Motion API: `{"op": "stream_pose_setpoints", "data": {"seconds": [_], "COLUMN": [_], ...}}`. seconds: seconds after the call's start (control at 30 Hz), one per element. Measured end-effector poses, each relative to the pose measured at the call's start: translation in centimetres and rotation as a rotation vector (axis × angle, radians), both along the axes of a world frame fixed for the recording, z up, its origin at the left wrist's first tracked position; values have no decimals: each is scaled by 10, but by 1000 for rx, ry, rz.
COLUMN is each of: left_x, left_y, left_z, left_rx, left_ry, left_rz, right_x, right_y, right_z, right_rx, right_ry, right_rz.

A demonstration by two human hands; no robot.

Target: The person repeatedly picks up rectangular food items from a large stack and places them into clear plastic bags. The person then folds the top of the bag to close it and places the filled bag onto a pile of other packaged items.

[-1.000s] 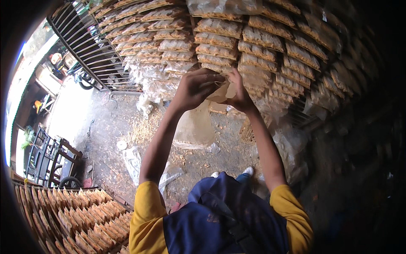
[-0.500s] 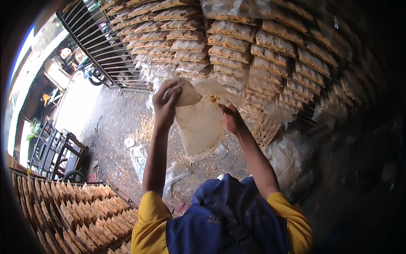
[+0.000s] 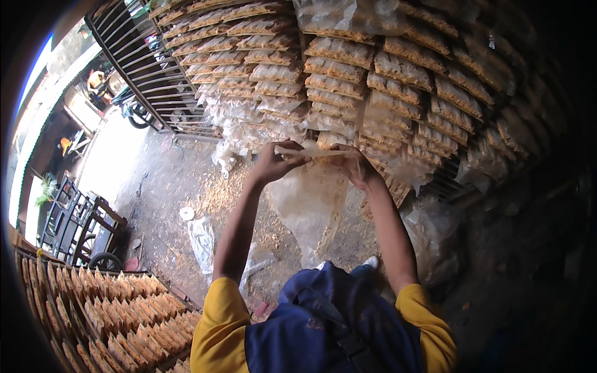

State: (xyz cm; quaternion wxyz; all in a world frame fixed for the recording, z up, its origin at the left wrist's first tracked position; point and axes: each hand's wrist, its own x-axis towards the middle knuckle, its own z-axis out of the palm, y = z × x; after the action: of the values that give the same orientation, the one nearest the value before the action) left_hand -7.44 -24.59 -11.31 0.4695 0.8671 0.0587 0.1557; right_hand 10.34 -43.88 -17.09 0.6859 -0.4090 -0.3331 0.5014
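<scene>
Left hand (image 3: pixel 271 164) and right hand (image 3: pixel 356 166) held a translucent plastic bag (image 3: pixel 305 196) between them

Narrowly closed, the left hand gripped the left end of the bag's upper edge. The right hand, likewise closed, pinched the opposite end. Between the two, that edge ran roughly level as a pale band; below it, the bag hung in front of the wearer, above the floor (image 3: pixel 155 171), and narrowed toward its lower end.

At the far left, beyond a bright strip of ground, a person (image 3: pixel 97 82) showed small in the distance. Nearer were a green plant (image 3: pixel 46 189) and a dark wheeled cart (image 3: pixel 87 224); in the lower left corner, tan slabs (image 3: pixel 134 317) stood close together in rows. A barred rack (image 3: pixel 140 71) leaned along the upper left.

Tan crumbs (image 3: pixel 214 198) lay scattered left of the bag, near a small white disc (image 3: pixel 186 213) and crumpled clear plastic (image 3: pixel 202 239). Low in the middle came the wearer's navy top (image 3: pixel 342 323), with a yellow sleeve (image 3: pixel 224 314) on either side.

Ahead of the hands, plastic-wrapped slabs (image 3: pixel 339 68) filled tier upon tier, running to the upper right. Loose plastic sheeting (image 3: pixel 429 233) hung right of the right forearm, where the view darkened.
</scene>
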Motion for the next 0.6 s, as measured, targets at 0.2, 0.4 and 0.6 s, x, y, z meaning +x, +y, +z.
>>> {"op": "stream_pose_setpoints", "data": {"seconds": [0.2,0.4,0.6], "left_x": [28,41,41], "left_y": [-39,-47,-22], "left_z": [10,28,18], "left_rx": [145,277,438], "left_ry": [-253,-285,-189], "left_rz": [112,169,298], "right_x": [-17,-20,-3], "right_y": [-1,5,3], "right_z": [18,30,21], "right_rx": [176,277,49], "right_ry": [-286,-267,-443], "right_rz": [-254,-339,-551]}}
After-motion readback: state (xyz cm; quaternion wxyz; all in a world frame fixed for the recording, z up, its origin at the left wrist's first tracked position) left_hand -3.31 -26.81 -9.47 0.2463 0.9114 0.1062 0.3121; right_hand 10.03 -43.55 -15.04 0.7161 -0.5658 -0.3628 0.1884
